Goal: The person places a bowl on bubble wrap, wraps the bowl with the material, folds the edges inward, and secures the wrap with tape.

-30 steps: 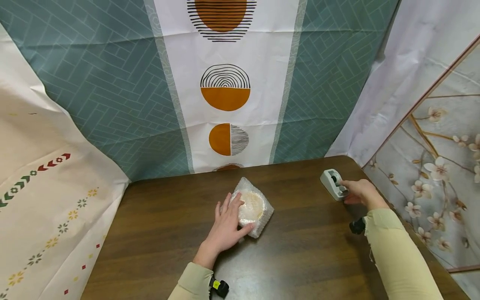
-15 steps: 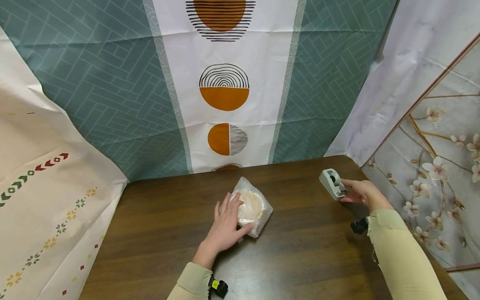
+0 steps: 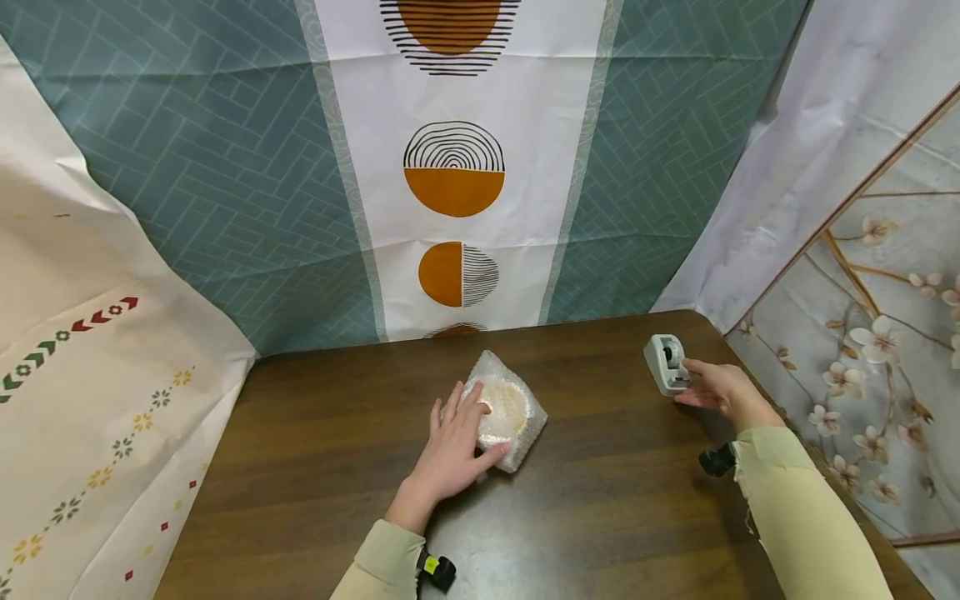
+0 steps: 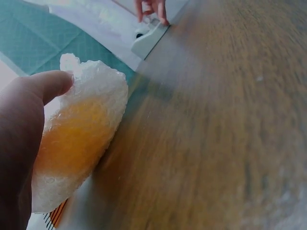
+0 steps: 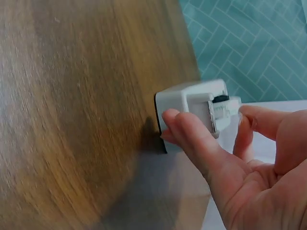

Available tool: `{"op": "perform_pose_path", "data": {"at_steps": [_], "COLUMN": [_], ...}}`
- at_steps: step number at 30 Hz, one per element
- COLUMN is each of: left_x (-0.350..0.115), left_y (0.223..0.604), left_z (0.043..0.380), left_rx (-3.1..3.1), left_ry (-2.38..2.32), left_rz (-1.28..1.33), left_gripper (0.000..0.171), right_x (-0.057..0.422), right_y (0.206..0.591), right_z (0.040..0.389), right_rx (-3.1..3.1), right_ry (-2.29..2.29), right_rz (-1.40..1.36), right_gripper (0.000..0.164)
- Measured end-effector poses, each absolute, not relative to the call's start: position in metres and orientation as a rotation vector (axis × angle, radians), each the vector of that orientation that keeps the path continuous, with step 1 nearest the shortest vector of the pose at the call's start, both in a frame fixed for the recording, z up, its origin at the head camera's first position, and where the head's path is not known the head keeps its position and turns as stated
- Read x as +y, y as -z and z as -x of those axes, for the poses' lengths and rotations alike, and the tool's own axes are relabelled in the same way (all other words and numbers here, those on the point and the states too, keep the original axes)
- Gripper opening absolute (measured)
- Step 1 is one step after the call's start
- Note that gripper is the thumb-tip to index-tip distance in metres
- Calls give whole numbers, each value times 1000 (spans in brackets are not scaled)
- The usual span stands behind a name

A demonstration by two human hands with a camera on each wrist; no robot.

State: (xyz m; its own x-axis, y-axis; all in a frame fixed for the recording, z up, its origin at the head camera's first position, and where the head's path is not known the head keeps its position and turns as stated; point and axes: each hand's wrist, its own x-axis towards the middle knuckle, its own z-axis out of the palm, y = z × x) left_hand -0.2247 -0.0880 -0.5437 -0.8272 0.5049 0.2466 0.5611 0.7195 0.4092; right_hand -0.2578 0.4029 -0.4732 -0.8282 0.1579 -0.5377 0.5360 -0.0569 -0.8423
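A packet in bubble wrap [image 3: 517,417] stands on the brown table, with something round and yellow-orange showing through. My left hand [image 3: 450,450] rests on it with fingers spread, the thumb [image 4: 57,84] at its edge in the left wrist view. Toward the far right corner sits a pale grey tape dispenser [image 3: 663,367]. My right hand [image 3: 723,392] is at its front end. In the right wrist view, thumb and a finger pinch at the clear tape [image 5: 232,106] by the roll, while other fingers lie against the dispenser's front. The pinched end is partly hidden.
The wooden table [image 3: 337,492] runs back to a patterned teal and white curtain [image 3: 465,200]. A cream cloth [image 3: 112,375] hangs on the left, a flowered cloth [image 3: 862,400] on the right.
The tape dispenser has turned slightly, its front end swinging left, and my right hand's fingers have spread a little more around it. My left hand and the wrapped packet stay in place.
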Motion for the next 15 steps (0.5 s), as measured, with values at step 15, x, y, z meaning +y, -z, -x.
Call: {"op": "perform_pose_path", "data": {"at_steps": [15], "left_x": [-87], "left_y": [544], "left_z": [225], "left_rx": [-2786], "left_ry": [746], "left_rz": [875], "left_gripper": [68], "right_x": [381], "right_y": [487], "right_z": [242], "right_rx": [2007], "right_ry": [2188], "right_rz": [-788], "right_gripper": [55]}}
